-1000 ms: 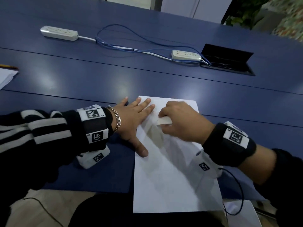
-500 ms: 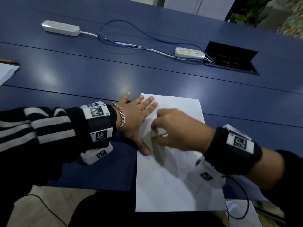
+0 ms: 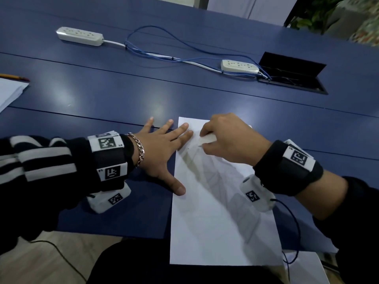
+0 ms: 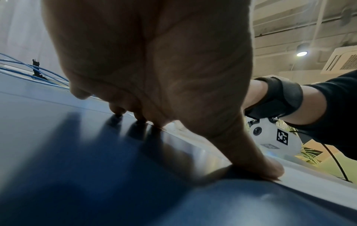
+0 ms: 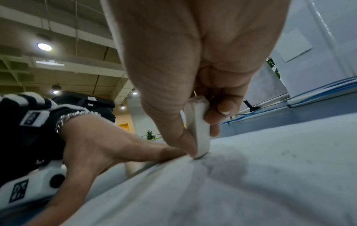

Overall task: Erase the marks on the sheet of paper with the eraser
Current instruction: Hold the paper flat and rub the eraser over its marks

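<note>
The right hand [image 3: 227,138] has a pinching grip on a small white rectangular eraser [image 5: 199,130], its tip touching the white sheet of paper [image 3: 215,222]. Just left of that grip, the left hand [image 3: 162,152] lies flat with straight fingers, pressing the sheet's edge to the blue surface [image 3: 123,99].

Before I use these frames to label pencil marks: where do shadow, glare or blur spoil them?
Head view: the hands' shadows streak across the sheet of paper, and lamp glare whitens the blue table. Left wrist view: the left hand fills the frame, dim and soft. Right wrist view: the eraser is fairly sharp, the paper nearer the camera blurred.
</note>
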A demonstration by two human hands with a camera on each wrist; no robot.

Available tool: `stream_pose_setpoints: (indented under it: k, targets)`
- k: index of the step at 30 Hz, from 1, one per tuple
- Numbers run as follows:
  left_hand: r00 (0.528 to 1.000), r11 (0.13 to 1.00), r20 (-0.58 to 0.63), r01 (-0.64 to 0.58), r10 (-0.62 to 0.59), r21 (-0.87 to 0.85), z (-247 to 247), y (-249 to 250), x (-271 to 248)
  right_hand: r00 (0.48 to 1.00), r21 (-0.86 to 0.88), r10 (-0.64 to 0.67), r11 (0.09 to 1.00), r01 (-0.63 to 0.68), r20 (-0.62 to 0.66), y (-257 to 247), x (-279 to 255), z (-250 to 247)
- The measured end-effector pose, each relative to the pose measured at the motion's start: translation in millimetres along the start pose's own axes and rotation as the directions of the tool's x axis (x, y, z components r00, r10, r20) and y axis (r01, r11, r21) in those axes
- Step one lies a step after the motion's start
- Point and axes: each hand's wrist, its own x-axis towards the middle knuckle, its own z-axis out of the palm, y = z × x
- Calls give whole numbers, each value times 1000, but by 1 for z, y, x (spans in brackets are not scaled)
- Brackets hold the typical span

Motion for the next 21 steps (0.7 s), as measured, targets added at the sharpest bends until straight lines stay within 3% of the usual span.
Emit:
stream_pose_setpoints:
  k: [4,7,9,13,18,21]
  targets:
    - [1000,1000,8,16,-16,-6,0,1,1,994,24,-108,994,109,-14,-21,-13,13]
    - [1000,1000,5,23,-23,16,0,2,2,963,105,-257,963,248,87,-41,-36,19]
    - [1000,1000,-1,23,-23,16,1,2,2,965,79,-235,971,227,120,-33,-29,14]
    - [999,999,8,31,-31,8,0,2,0,1000,-30,-2,1000,3,9,-7,-2,2]
    - [999,999,-9,39,-39,19,-2,4,0,957,54,-252,968,247,143,-52,-44,13]
    - [999,999,-12,36,-36,16,-1,3,0,985,-12,-128,991,130,114,-28,-20,6]
